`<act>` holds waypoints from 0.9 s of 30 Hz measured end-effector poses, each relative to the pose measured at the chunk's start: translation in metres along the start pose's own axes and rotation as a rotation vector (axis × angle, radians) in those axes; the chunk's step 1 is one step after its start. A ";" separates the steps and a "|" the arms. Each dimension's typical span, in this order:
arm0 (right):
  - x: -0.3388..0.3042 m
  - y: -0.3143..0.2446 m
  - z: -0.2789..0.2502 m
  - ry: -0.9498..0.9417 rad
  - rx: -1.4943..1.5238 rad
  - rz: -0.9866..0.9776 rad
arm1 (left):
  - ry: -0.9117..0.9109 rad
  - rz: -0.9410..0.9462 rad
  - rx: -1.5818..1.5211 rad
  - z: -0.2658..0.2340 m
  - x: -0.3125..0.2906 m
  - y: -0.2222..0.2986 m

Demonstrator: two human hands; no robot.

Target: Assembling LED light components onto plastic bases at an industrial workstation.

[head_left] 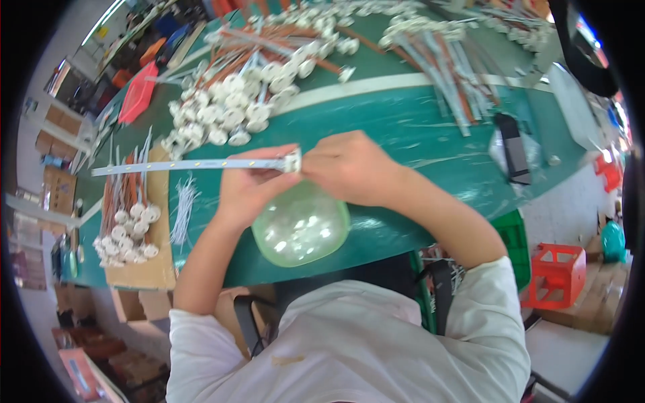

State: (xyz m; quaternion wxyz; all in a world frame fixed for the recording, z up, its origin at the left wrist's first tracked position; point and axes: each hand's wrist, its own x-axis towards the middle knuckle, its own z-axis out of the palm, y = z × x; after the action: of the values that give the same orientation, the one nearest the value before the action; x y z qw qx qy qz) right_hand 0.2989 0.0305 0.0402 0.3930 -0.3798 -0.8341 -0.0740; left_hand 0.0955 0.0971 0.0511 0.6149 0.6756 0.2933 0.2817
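My left hand (254,185) is closed around one end of a thin LED strip (195,164), which stretches out to the left above the table. A white round end cap (293,161) sits at the gripped end, between my two hands. My right hand (349,166) is closed, its fingertips pressed at the cap; whatever they pinch is hidden. Just below my hands stands a light green bowl (301,232) with small shiny pieces in it.
A large heap of white-capped strips (232,101) lies at the back left, another bundle (450,74) at the back right. More capped strips lie on cardboard (158,235) beside white wires (183,209). A black strap-like item (514,149) lies right; a red stool (556,275) stands beyond.
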 end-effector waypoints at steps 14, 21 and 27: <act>-0.110 -0.033 -0.076 0.250 -0.213 0.566 | 0.517 -0.117 0.784 -0.199 -0.104 0.075; -0.112 -0.032 -0.064 0.112 -0.180 0.695 | 0.793 -0.409 1.435 -0.315 -0.193 0.088; -0.117 -0.034 -0.065 0.122 -0.148 0.648 | 0.775 -0.366 1.665 -0.317 -0.193 0.066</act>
State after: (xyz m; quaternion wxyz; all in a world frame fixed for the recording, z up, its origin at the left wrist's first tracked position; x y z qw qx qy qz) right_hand 0.3615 -0.0879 0.0066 0.4166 -0.6477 -0.6373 -0.0283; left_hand -0.2655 0.1596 0.1396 -0.1726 0.7008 0.6869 0.0855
